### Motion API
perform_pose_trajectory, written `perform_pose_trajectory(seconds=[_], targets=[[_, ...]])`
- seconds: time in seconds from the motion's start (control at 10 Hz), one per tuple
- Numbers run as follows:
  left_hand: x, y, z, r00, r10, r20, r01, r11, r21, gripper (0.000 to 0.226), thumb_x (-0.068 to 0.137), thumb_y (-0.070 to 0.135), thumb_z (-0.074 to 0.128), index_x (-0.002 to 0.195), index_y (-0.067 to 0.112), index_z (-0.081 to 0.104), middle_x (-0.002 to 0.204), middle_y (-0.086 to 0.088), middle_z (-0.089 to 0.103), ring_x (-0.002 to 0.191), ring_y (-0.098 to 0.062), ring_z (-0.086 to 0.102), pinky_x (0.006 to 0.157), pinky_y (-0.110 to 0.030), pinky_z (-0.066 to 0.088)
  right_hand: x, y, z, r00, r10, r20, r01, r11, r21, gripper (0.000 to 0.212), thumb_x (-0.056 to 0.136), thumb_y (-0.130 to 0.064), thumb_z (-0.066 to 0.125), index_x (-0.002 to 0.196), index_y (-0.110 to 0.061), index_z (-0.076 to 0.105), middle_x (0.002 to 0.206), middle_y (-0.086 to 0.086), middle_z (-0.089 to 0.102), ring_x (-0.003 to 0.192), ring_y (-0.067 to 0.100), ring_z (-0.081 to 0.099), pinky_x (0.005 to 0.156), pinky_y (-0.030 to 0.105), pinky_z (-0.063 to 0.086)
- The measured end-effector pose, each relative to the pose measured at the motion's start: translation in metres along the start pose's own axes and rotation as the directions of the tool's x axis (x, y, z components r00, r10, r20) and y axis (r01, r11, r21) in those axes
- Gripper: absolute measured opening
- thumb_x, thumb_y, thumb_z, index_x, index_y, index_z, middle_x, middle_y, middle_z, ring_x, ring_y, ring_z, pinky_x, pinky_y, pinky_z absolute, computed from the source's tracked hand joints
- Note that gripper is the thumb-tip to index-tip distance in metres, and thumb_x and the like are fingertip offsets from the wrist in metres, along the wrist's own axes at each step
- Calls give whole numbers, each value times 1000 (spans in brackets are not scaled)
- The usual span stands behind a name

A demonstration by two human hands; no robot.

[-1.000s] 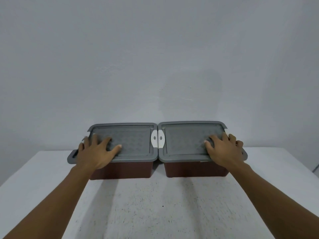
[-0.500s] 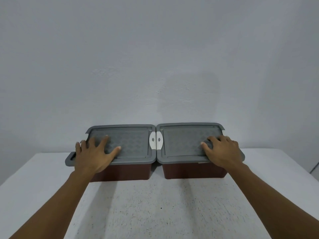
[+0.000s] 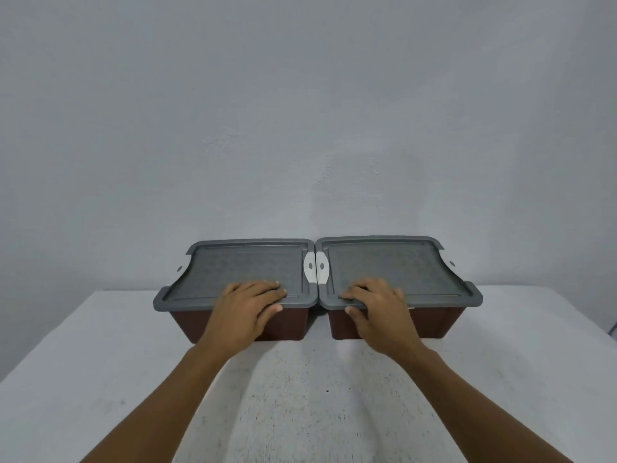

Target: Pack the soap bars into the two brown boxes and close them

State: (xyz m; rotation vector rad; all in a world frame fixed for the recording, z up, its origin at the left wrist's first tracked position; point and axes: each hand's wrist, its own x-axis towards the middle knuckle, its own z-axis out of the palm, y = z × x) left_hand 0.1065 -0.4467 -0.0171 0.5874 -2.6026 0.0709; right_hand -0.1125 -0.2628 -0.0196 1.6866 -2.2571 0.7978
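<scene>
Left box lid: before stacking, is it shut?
Shut: grey lid lies flat on the left brown box, left hand pinching its front edge. Latching: cannot tell.

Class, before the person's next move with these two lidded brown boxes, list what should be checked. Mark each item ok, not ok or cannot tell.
1. The left lid covers the left brown box: ok.
2. The right lid covers the right brown box: ok.
3. The left hand holds its lid's front rim, fingers on top, thumb below: ok.
4. The right hand holds its lid's front rim the same way: ok.
5. All soap bars are inside: cannot tell, the lids hide the contents.
6. The white latches are snapped shut: cannot tell.
</scene>
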Motion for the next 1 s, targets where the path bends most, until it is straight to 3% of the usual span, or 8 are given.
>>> perform_pose_trajectory(seconds=[0.2,0.3,0.4,0.6,0.7,0.8,0.9,1.0], targets=[[-6,13,2,995,-99,-23,98,995,-34,46,96,47,32,122,29,66,129,7,64,120,-14,58,100,-41,37,-7,-12,5,994,73,-80,-73,997,6,26,92,-25,61,118,-23,65,123,-4,60,117,16,52,104,30,22],[-17,24,4,990,-141,-1,141,989,-34,53,97,46,24,132,26,58,138,5,56,131,-16,49,109,-44,29,-21,-22,7,995,99,-33,-100,993,-57,39,94,-31,56,132,-23,55,137,-3,52,131,17,42,116,37,13],[-27,31,1,991,-132,25,131,991,17,47,101,42,29,139,22,49,142,1,51,134,-20,43,115,-45,22,-37,-30,8,996,88,33,-83,987,-137,54,93,-35,56,143,-21,41,146,-1,43,139,18,32,120,44,9],[-18,42,-14,979,-198,39,199,979,-43,34,102,28,43,134,22,52,132,1,51,122,-20,44,109,-38,30,-25,-41,-12,980,171,98,-159,980,-115,41,99,-31,46,139,-23,44,142,-1,44,135,18,36,117,41,14],[-19,44,-16,977,-204,66,206,978,-22,36,102,27,42,137,22,49,136,0,49,127,-21,42,115,-41,23,-29,-42,-11,978,166,124,-154,983,-101,50,97,-29,51,145,-20,37,148,0,37,140,20,27,119,43,8],[-30,45,-13,979,-164,120,162,987,25,48,102,34,39,148,20,33,149,-2,36,140,-23,30,120,-47,10,-41,-42,-8,969,137,207,-123,989,-80,65,96,-35,51,152,-18,21,159,2,19,148,22,7,121,48,7],[-40,48,-13,980,-153,127,153,988,16,59,101,40,39,153,19,21,158,-2,21,149,-23,12,121,-49,2,-51,-45,-13,967,143,212,-127,988,-85,67,98,-39,46,154,-21,14,163,-3,3,150,18,-5,119,48,5],[-68,59,-16,985,-111,128,124,988,-95,54,101,38,42,150,20,32,160,0,23,148,-21,18,119,-39,7,-76,-53,-18,952,179,247,-181,983,-15,62,99,-41,46,153,-24,22,162,-4,13,149,18,12,118,44,13]])
